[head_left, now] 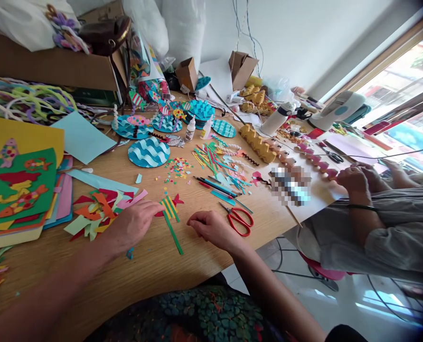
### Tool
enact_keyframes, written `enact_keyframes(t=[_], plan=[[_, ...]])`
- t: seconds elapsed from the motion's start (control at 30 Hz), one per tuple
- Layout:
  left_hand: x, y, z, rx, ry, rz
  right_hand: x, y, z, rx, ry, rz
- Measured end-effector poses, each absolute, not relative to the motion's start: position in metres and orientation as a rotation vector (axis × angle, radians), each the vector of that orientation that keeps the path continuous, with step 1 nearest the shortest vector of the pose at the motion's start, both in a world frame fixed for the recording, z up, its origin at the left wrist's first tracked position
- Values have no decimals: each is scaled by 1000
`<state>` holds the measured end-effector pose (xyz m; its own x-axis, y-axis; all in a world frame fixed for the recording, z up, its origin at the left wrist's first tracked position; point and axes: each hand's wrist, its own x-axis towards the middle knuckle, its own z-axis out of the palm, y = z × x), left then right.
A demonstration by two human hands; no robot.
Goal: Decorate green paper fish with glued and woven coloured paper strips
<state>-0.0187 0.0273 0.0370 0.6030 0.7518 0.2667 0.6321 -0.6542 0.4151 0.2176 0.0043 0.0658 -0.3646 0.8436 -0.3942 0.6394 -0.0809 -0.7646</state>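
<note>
No text, brand or number can be read. Two small white bottles [190, 130], standing toward the back edge of the worktop [133, 285], carry labels with small marks, but the print is too tiny to make out. A cardboard box [187, 74] near that same back edge bears a pale patch low on its side; whether it holds lettering cannot be told.

I have the left hand [135, 223] touching a striped paper piece [170, 209], with the right hand [211, 228] loosely curled near it. Red-handled scissors [231, 213] lie right of the right hand; paper scraps [100, 199] lie beside the left.
</note>
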Motion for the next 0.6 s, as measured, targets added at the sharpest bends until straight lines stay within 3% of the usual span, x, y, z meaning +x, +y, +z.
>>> enact_keyframes(t=[0.37,0.6], plan=[[-18,17,35,2772,1053,598,207,2,61,-1605,-2263,898],[-25,9,32,2771,972,556,212,-27,50,-1211,-2539,796]])
